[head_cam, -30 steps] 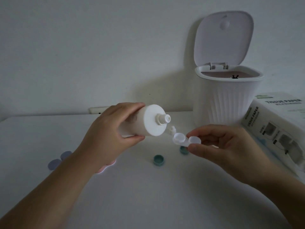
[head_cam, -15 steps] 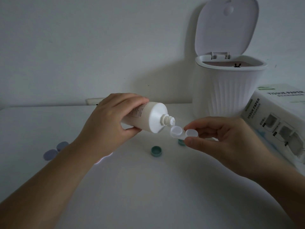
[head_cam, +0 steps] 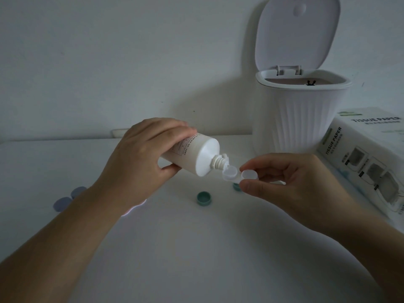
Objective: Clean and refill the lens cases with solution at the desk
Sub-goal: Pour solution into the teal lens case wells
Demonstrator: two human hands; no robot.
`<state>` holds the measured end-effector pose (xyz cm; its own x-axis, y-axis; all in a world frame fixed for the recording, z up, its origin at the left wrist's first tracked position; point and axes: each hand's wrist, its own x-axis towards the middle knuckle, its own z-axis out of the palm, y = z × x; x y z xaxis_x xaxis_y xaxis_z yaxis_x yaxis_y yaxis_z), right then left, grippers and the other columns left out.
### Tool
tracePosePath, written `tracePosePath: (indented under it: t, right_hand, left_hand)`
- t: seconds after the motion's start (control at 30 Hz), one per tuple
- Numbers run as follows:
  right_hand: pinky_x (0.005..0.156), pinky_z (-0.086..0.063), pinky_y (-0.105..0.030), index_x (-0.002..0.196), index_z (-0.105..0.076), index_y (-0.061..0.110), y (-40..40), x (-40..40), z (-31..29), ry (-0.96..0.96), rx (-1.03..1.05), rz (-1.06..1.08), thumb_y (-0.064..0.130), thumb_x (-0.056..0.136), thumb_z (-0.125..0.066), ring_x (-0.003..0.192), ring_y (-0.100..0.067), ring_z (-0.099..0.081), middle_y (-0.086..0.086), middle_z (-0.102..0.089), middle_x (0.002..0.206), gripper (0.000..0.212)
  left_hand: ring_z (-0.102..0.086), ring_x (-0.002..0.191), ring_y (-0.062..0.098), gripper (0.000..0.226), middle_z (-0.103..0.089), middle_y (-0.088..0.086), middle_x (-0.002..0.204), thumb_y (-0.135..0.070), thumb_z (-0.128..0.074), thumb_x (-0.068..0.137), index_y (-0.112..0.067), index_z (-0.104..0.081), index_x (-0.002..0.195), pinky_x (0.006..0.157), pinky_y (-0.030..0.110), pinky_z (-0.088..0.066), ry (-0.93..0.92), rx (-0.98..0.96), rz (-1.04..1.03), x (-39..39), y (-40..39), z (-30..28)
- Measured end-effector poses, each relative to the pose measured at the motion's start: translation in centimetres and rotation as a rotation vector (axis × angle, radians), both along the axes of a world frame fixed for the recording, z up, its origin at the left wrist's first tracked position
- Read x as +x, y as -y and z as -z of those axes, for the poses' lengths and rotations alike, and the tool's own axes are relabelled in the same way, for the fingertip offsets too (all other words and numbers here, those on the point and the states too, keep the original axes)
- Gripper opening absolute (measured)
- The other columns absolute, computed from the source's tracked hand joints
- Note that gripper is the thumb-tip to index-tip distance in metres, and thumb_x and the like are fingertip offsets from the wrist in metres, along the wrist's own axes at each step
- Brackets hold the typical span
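Observation:
My left hand [head_cam: 140,158] grips a white solution bottle [head_cam: 196,156], tilted with its uncapped nozzle pointing down to the right. The nozzle tip sits right over the left well of a white lens case [head_cam: 239,174]. My right hand [head_cam: 290,184] pinches the case by its right well, holding it level above the desk. Two green caps lie on the desk: one [head_cam: 204,198] in the open, the other [head_cam: 236,186] partly hidden under the case. A blue-grey lens case [head_cam: 67,199] lies at the left, and a pink one [head_cam: 134,207] shows partly under my left forearm.
A white ribbed bin [head_cam: 301,119] with its lid up stands at the back right. A tissue paper box [head_cam: 367,158] lies at the right edge. The white desk [head_cam: 196,259] meets the wall behind.
The bottle has tipped further down and moved right, bringing its nozzle from beside the case to just over the left well. The case has stayed about level in my right hand.

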<state>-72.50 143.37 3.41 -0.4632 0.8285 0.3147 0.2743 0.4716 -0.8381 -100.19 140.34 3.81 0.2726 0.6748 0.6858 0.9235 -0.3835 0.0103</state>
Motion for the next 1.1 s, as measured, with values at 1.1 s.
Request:
tracePosePath:
  t: [1.1]
  right_hand:
    - [0.071,-0.052,-0.008,0.088,-0.078,0.034,-0.12,-0.14,0.33,0.015,0.006,0.001,0.035,0.072,-0.083,0.073,0.000,-0.072,0.017,-0.076,0.080,0.017]
  left_hand:
    - [-0.061,0.124,0.030,0.048,-0.068,0.004,0.128,0.001,-0.075,0.076,-0.012,-0.072,0.122,0.106,0.042,-0.043,-0.070,0.150,0.031,0.36,0.12,-0.50]
